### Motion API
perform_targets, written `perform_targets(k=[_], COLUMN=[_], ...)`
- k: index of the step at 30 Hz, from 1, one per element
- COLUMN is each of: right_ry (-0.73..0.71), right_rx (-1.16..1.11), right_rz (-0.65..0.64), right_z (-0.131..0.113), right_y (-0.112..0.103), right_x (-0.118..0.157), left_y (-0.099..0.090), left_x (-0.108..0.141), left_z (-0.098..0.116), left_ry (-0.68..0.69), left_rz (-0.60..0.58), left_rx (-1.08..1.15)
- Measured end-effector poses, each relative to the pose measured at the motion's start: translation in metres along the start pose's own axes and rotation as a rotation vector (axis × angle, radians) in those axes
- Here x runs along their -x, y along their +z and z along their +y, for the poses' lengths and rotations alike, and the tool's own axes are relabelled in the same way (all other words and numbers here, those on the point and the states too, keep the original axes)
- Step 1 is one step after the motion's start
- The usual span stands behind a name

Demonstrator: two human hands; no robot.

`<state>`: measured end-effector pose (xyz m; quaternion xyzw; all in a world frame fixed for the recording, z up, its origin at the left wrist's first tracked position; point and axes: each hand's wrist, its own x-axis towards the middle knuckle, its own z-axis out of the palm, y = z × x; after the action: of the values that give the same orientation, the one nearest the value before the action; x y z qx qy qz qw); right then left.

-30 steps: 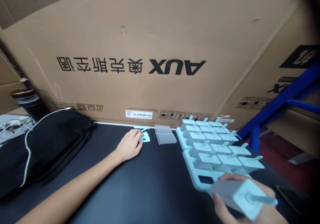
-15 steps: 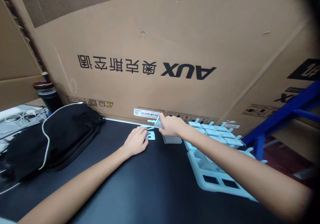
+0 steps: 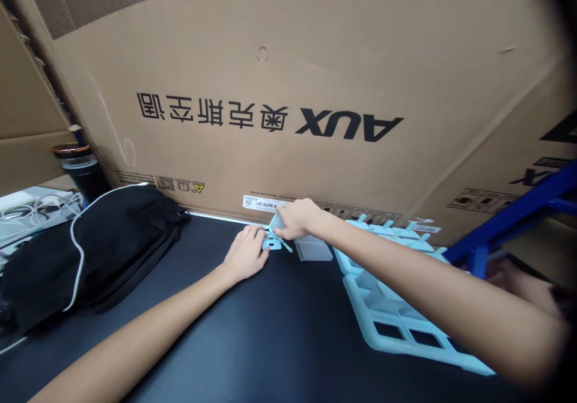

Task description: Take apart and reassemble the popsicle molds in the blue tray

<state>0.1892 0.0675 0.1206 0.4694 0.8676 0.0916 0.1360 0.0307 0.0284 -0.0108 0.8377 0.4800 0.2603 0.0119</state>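
Note:
My left hand [image 3: 247, 251] rests on the black tabletop, thumb and fingers closed around the left part of a small light-blue slotted plate [image 3: 273, 244]. Part of that plate is hidden under the fingers. Between its thumb and fingers my right hand [image 3: 298, 218] grips a light-blue ice pop mold piece [image 3: 276, 221], tilted just above the plate. A thin light-blue stick [image 3: 287, 247] pokes out to the right of the plate; whether it joins the held piece I cannot tell. Under my right wrist lies a clear plastic box [image 3: 314, 249].
A light-blue ice pop mold tray [image 3: 360, 325], with several handled molds, stands right, partly behind my right forearm. At left are a black bag [image 3: 121, 241], a white cable [image 3: 74, 235] and a dark cup [image 3: 83, 172]. A big cardboard box [image 3: 216, 163] walls the back; a blue metal frame [image 3: 509, 223] stands right.
My right hand has moved slightly left, and the mold piece has tipped down toward the plate. The thin stick now shows at the plate's right. My left hand stays nearly still.

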Motion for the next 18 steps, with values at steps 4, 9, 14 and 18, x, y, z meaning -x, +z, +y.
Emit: perform_targets(k=[4,9,14,18], right_ry=[0.006,0.039,-0.048,-0.108], right_rx=[0.005,0.004,-0.079,-0.034], right_rz=[-0.012,-0.095,-0.295,-0.295], right_z=[0.0,0.018,0.041,0.053], right_y=[-0.002,-0.013,-0.004,0.015], right_x=[-0.007,0.007,0.046,0.064], left_y=[-0.002,-0.007,-0.009,-0.004], left_x=[0.0,-0.001,0.0,0.0], left_z=[0.002,0.005,0.004,0.003], left_ry=[-0.052,-0.067,0.107,0.22], left_rz=[0.037,0.04,-0.061,-0.187], left_rx=[0.03,0.058,0.109,0.063])
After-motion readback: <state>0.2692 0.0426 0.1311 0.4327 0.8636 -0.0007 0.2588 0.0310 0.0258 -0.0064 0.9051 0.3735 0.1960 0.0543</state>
